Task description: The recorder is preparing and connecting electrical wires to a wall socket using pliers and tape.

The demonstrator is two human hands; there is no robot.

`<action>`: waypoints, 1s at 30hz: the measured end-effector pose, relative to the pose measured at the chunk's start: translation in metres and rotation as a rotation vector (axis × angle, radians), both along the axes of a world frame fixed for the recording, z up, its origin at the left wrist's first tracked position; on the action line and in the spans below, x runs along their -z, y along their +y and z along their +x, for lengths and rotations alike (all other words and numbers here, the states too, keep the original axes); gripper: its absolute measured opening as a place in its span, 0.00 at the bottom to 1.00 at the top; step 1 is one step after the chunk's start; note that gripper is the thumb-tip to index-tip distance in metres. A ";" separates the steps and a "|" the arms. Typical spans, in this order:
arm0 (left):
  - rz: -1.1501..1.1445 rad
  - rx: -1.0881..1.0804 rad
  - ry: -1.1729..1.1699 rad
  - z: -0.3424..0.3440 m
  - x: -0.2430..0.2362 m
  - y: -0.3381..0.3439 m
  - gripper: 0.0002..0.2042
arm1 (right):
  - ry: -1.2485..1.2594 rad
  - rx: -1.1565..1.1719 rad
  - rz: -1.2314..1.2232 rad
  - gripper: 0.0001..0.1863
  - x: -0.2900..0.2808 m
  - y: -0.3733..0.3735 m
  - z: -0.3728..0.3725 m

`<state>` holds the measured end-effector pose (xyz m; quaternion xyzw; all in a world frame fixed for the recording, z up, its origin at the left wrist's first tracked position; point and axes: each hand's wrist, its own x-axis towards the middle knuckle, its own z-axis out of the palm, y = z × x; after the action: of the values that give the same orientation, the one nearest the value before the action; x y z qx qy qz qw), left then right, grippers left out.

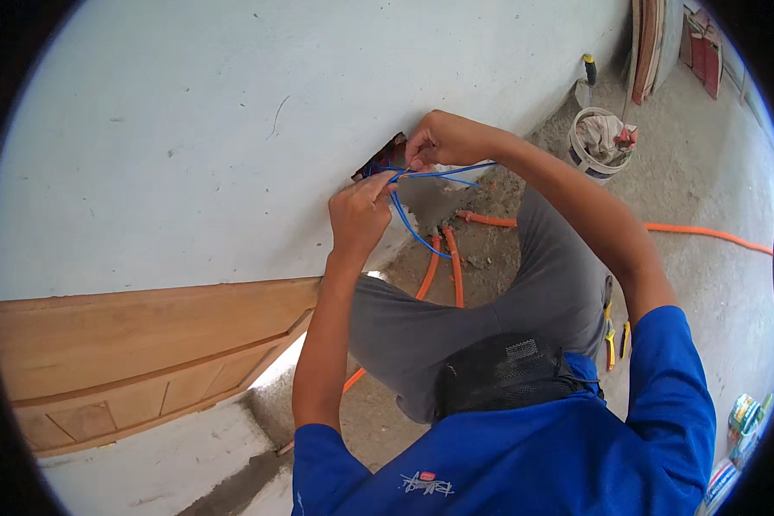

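Several blue electrical wires (411, 220) come out of a rough hole (382, 158) low in the white wall. My left hand (360, 215) pinches the wires just in front of the hole. Right beside it, my right hand (445, 140) has its fingers closed on the wires, close to a spot where a bit of bare copper seems to show. One wire end points off to the right past my right wrist, and another loops down toward the floor. Red wires show dimly inside the hole.
Orange corrugated conduits (456, 267) rise from the rough floor below the hole; another orange conduit (705, 230) runs right. A white bucket (600, 144) holds a rag, with a trowel (586, 77) behind it. Yellow-and-red handled pliers (611, 344) lie by my leg. A wooden door (155, 344) stands left.
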<state>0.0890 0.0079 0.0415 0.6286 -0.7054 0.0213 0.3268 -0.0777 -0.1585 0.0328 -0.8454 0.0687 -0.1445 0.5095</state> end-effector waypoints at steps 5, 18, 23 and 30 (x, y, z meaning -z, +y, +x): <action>0.023 -0.033 -0.074 0.000 -0.002 -0.002 0.10 | -0.027 0.065 -0.408 0.05 -0.017 0.011 0.001; -0.081 0.019 -0.081 0.004 0.005 -0.003 0.12 | 0.146 -0.153 0.180 0.06 -0.009 -0.006 0.013; -0.082 0.033 -0.056 0.004 0.004 -0.002 0.17 | 0.073 -0.201 0.543 0.09 0.020 -0.002 0.009; -0.121 0.068 -0.038 0.000 0.003 -0.003 0.22 | 0.173 -0.175 0.737 0.14 0.035 0.008 0.010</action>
<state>0.0885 0.0051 0.0381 0.5830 -0.7298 0.0647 0.3510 -0.0677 -0.1507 -0.0018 -0.6175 0.0863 0.0060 0.7818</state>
